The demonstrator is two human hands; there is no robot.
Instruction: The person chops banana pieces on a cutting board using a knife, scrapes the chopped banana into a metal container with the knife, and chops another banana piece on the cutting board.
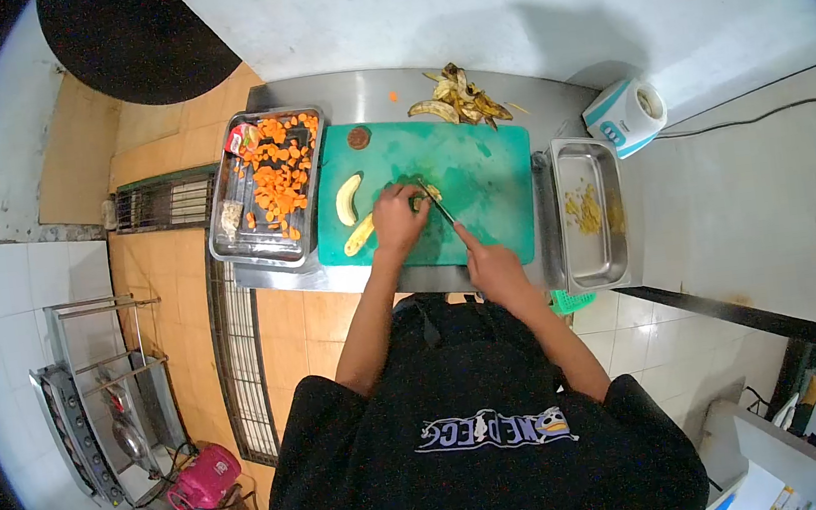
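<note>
My right hand (497, 270) grips a kitchen knife (441, 209), its blade slanting up and left across the green cutting board (488, 160). My left hand (399, 218) is on the board left of the blade, fingers curled over a peeled banana (359, 236) that runs under the palm; the fingers hide most of what they press on. Small pale pieces (433, 193) lie beside the blade tip. Another peeled banana (349, 199) rests on the board to the left of my hand. A round brown object (358, 138) sits at the board's top left corner.
Left of the board, a clear tray (216, 239) holds carrot pieces (281, 184) and a red packet (241, 139). Banana peels (459, 98) lie behind it. To the right stand a metal pan (598, 277) with yellowish slices and a tissue roll pack (626, 116) by the wall.
</note>
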